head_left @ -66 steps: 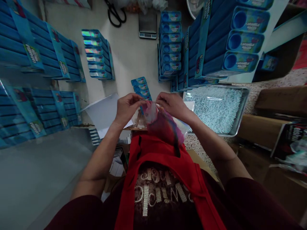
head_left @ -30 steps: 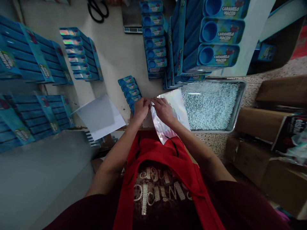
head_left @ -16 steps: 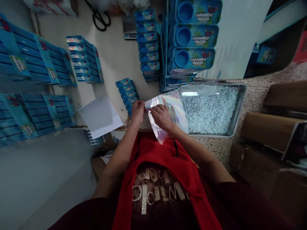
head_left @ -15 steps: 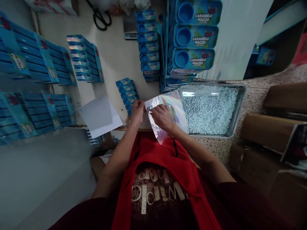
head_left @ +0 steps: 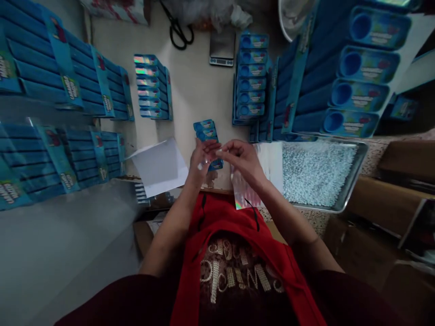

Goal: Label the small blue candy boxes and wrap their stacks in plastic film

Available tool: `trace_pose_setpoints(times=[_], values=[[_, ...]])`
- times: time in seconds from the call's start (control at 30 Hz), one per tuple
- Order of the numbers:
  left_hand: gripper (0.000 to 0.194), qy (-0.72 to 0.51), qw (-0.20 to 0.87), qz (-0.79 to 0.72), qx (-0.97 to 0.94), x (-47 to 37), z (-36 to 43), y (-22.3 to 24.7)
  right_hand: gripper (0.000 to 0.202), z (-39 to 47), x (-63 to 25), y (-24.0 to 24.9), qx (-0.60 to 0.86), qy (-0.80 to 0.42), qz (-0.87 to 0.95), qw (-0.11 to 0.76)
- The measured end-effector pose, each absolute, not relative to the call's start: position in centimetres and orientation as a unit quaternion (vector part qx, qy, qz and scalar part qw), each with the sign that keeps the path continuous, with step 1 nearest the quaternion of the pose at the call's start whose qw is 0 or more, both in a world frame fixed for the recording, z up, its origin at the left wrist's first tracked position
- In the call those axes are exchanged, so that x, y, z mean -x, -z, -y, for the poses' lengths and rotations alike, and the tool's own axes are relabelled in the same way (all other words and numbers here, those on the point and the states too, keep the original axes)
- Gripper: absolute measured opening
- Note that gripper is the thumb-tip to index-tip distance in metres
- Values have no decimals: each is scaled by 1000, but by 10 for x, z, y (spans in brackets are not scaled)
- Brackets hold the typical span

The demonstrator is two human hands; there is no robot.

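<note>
Both my hands meet above a short stack of blue candy boxes (head_left: 205,127) at the table's front edge. My left hand (head_left: 200,156) is half curled, palm partly showing, with a small clear, shiny scrap against it that I cannot name. My right hand (head_left: 245,160) has its thumb and forefinger pinched at the left fingertips, on something small and pale that is too small to make out. Under and beside my right hand lies a shiny holographic sheet (head_left: 243,192), between the box stack and a metal tray (head_left: 358,167) of pale blue pellets.
Tall stacks of blue boxes stand at the right (head_left: 353,97), with more stacks at the left (head_left: 44,149). A small scale (head_left: 221,50), black scissors (head_left: 180,34) and a metal bowl (head_left: 288,22) lie toward the back. White paper (head_left: 159,165) rests at the front left.
My hands have left the holographic sheet, which now lies by the tray. They have come together over the small box stack. The whole view has shifted, so things appear further right.
</note>
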State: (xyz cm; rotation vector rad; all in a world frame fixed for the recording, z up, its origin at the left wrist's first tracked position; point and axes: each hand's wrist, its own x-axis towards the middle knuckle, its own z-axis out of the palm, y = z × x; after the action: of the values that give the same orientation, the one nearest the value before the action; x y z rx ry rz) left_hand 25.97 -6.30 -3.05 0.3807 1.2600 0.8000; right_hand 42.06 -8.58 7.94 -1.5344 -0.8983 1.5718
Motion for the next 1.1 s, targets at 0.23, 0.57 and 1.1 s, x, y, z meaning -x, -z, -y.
trace_pose_setpoints(times=[0.23,0.57,1.1], values=[[78,-350,755,-545,-101,-205,40,12,45,42,-379,-13,674,-591,291,335],[40,-374,674,-630,-96,-207,24,40,38,23,-368,23,718,-535,321,307],[24,-345,636,-667,-180,-192,-31,71,31,-12,-356,68,787,-400,403,241]])
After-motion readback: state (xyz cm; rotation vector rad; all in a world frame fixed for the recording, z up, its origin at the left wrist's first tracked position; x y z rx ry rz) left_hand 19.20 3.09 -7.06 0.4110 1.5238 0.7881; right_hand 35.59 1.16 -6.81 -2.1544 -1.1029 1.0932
